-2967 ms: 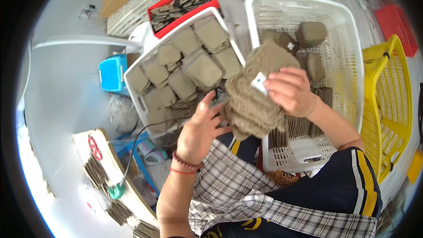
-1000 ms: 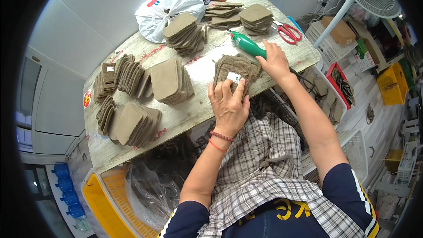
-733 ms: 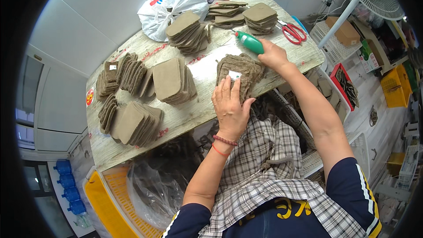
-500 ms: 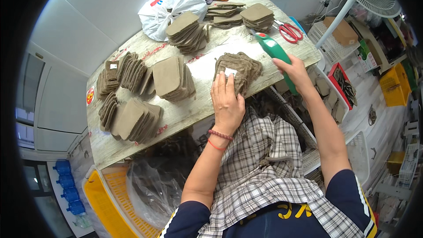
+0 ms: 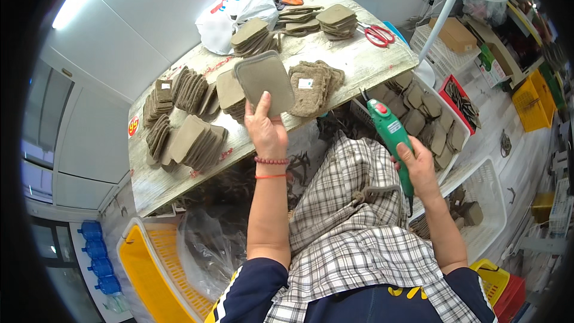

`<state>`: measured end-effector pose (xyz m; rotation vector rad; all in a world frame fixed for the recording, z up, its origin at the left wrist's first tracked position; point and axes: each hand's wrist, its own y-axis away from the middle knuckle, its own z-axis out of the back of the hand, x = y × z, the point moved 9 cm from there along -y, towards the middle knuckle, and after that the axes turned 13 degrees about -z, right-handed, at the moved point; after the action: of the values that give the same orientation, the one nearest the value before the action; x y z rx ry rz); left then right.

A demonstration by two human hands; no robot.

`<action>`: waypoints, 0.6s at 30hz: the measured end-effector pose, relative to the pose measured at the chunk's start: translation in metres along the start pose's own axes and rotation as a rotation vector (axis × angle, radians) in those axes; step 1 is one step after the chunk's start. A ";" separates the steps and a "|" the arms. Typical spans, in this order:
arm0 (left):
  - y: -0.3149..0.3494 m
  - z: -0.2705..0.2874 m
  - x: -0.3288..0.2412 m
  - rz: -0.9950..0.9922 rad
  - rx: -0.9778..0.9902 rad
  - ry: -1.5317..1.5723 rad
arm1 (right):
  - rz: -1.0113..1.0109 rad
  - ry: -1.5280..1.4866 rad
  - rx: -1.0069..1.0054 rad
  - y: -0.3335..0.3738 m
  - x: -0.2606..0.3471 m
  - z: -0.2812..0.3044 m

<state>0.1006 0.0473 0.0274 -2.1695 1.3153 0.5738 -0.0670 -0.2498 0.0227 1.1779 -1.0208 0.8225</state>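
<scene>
My left hand [image 5: 266,134] holds up a flat brown fabric pad [image 5: 267,81] with rounded corners and a bound edge, thumb across its face. In my right hand [image 5: 421,168] is a green handheld electric cutter [image 5: 391,134] with a red button. Its thin forked metal tip points up past the table's front edge, and a cord leaves its lower end. Just right of the raised pad, a stack of fuzzy-edged pads [image 5: 314,97] with a white label lies on the table. Partly behind the raised pad stands another stack of pads [image 5: 229,93].
More pad stacks [image 5: 197,140] cover the table's left side. At the back are a white plastic bag [image 5: 234,18] and red-handled scissors [image 5: 378,36]. A white basket of pads [image 5: 445,121] stands right, below table height; a yellow basket [image 5: 143,263] stands lower left.
My left hand has left the labelled stack, moved left and now holds up a pad. My right hand has brought the green cutter down and nearer to me, off the table.
</scene>
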 end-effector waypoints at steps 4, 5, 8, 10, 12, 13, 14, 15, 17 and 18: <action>0.057 0.001 0.029 0.254 -0.149 0.312 | 0.061 0.010 -0.062 0.037 0.000 -0.025; 0.070 -0.003 0.037 0.325 -0.177 0.391 | 0.072 0.008 -0.068 0.043 -0.001 -0.028; 0.094 -0.017 0.048 0.433 -0.210 0.456 | 0.031 -0.035 -0.080 0.057 -0.006 -0.032; 0.100 -0.021 0.053 0.447 -0.195 0.498 | 0.024 -0.004 -0.088 0.067 -0.004 -0.031; 0.105 -0.028 0.057 0.471 -0.188 0.557 | 0.035 -0.001 -0.106 0.074 -0.007 -0.030; 0.105 -0.030 0.058 0.461 -0.182 0.562 | 0.029 -0.004 -0.106 0.076 -0.007 -0.030; 0.106 -0.032 0.059 0.451 -0.176 0.566 | 0.023 -0.007 -0.105 0.078 -0.007 -0.030; 0.107 -0.034 0.060 0.441 -0.171 0.571 | 0.017 -0.009 -0.105 0.079 -0.007 -0.030; 0.108 -0.039 0.059 0.421 -0.159 0.547 | 0.024 -0.021 -0.117 0.081 -0.007 -0.029; 0.109 -0.041 0.059 0.407 -0.153 0.534 | 0.027 -0.026 -0.123 0.081 -0.008 -0.029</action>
<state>0.0317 -0.0603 -0.0007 -2.2789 2.0865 0.2457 -0.1385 -0.2046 0.0408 1.0745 -1.0955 0.7563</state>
